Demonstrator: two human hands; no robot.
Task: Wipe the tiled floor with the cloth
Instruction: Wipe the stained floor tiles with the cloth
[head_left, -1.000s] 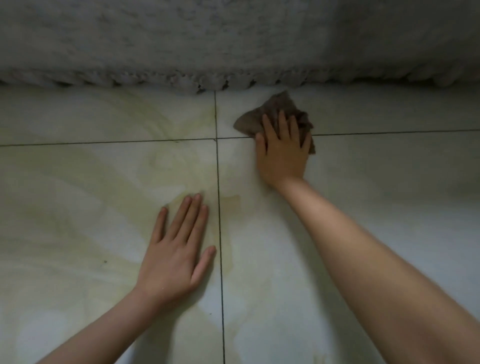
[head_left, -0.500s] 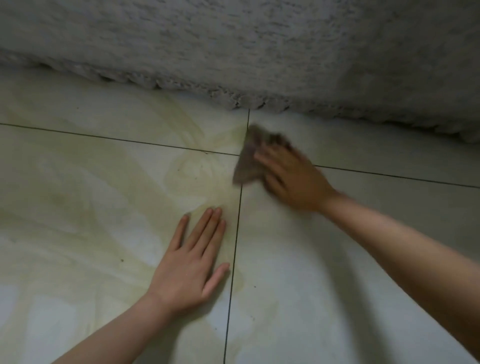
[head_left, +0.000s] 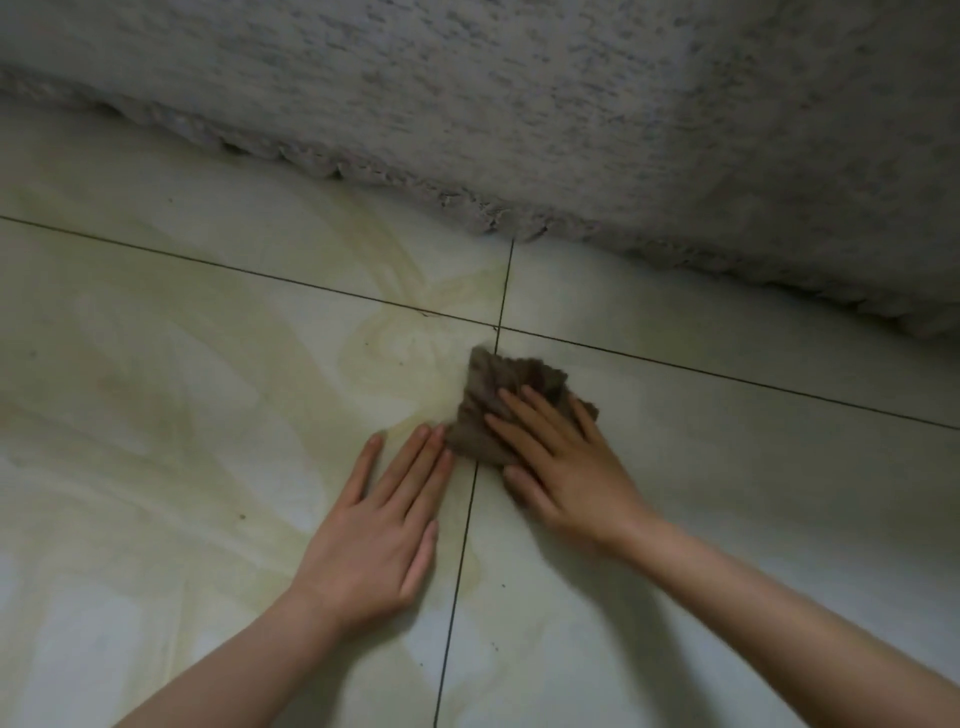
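Observation:
A crumpled brown cloth (head_left: 493, 395) lies on the pale tiled floor (head_left: 208, 364), just below the crossing of two dark grout lines. My right hand (head_left: 566, 467) presses flat on the cloth's near right part, fingers straight and spread. Flat on the tile to the left lies my left hand (head_left: 382, 525), fingers straight, its fingertips almost touching the cloth's left edge. The floor carries yellowish swirling stains around and left of the cloth.
A rough grey plastered wall (head_left: 519, 104) rises at the back, its ragged lower edge (head_left: 493, 218) meeting the floor. Small dark specks (head_left: 241, 517) dot the tiles. Grout lines run across and toward me between my hands.
My right hand has dragged the cloth back from near the wall toward me, ending beside my left fingertips. The camera view has shifted; my left hand stays planted.

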